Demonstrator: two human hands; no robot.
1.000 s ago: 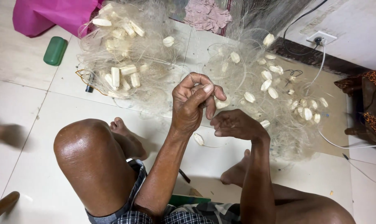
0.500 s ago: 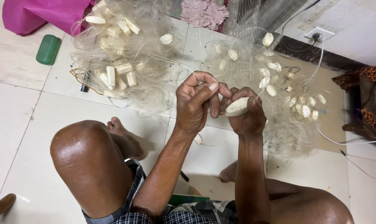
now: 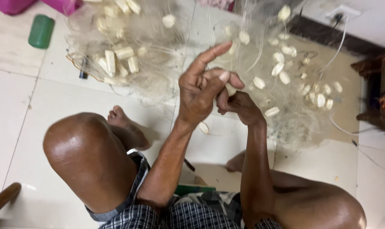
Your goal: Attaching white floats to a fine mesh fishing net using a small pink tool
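Note:
I sit on the tiled floor with a pale fishing net spread out ahead of me. White floats are tied along it. My left hand is raised over the net with its index finger pointing up, and its thumb and other fingers pinch the thin net line. My right hand touches it from the right and closes around a white float that is mostly hidden between the two hands. Another float lies just below my left wrist.
My bare knees and feet frame the space below the hands. A green block and a pink bag lie at the far left. A wall socket with white cables and dark wooden furniture are at the right.
Both hands have risen slightly and stayed together. My left index finger has straightened upward. The float in my right hand, plain to see before, is now mostly covered.

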